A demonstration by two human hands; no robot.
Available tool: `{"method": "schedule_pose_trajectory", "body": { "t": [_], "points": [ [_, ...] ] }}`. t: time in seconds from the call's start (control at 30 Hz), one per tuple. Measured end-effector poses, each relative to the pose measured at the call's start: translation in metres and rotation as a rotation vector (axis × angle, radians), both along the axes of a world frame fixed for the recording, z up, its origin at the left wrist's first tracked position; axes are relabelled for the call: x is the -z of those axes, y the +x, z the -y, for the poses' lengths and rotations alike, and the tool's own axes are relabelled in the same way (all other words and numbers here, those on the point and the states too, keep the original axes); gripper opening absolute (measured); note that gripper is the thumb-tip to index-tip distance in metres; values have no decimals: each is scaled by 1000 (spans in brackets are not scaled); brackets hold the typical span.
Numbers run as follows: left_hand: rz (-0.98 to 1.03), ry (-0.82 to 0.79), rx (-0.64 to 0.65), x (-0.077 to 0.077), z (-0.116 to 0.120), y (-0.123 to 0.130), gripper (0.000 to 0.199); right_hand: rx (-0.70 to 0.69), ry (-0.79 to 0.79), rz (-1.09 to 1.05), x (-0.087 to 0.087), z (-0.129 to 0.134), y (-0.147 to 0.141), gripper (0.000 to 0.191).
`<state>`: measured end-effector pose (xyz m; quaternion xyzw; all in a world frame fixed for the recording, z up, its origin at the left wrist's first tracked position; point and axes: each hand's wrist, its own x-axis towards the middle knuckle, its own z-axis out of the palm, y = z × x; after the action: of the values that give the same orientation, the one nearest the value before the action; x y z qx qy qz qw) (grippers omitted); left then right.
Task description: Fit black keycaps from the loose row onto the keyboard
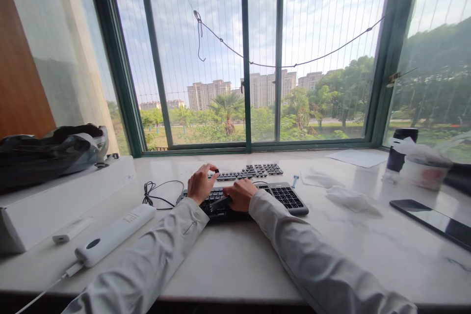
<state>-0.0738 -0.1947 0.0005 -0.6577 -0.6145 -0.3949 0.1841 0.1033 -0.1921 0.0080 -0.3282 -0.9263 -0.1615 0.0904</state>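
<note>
A black keyboard (283,197) lies on the white marble counter (228,260) in front of me. Behind it, rows of loose black keycaps (250,172) are laid out on the counter. My left hand (200,184) is over the keyboard's left end, pinching a small black keycap (217,171) between thumb and fingertips. Over the middle of the keyboard my right hand (240,195) is closed around a dark tool (220,202) that points left across the keys. Both arms wear light grey sleeves.
A white power strip (114,235), a small white adapter (71,230) and a white box (62,196) with a dark bag (44,152) on top are at the left. A black cable (158,195), crumpled tissue (351,199), paper (356,158), a dark cup (401,149), a tissue pack (423,167) and a phone (430,220) lie around.
</note>
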Motion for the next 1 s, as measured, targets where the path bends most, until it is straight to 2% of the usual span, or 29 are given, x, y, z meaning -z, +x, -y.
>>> {"method": "schedule_pose_trajectory", "body": {
  "t": [0.13,0.33,0.6,0.73,0.9,1.0],
  "points": [
    [-48,4,22,1,-3,-3,21,-50,3,26,1,-7,7,31],
    [-175,-49,19,-2,1,-3,27,-44,-15,55,-3,-17,22,34],
    [-194,-25,-79,-6,-6,-13,26,-104,-19,19,-1,-8,16,36],
    [-238,-108,-129,-16,-21,-20,26,-150,-30,27,0,-3,11,34],
    [-379,-224,3,-40,-57,-9,28,-159,-54,9,0,-1,7,34],
    [-416,-304,41,-47,-83,7,28,-160,-52,-10,1,0,7,33]
  ]
}}
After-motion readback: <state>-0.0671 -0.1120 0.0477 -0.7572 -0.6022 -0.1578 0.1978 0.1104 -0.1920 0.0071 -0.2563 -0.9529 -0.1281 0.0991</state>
